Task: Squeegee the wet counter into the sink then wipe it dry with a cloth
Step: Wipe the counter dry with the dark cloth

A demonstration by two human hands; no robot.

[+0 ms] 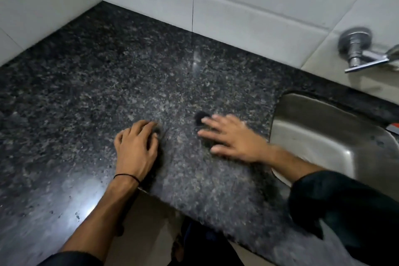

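One counter (beneath), left grip, right grip

The light is dim and cool overall. The white wall tiles, from 10 to 2 o'clock, are the brightest part, and one carries a soft glare patch at 1 o'clock. On the dark counter a broad milky sheen lies at 7 o'clock, and a thin pale streak mirrors the tile joint near 12 o'clock. The right hand is smeared by motion blur, its fingers ghosted. The left hand is sharper and throws a dark shadow toward 3 o'clock. The tap at 3 o'clock looks soft. Straight tile lines bow near the edges.
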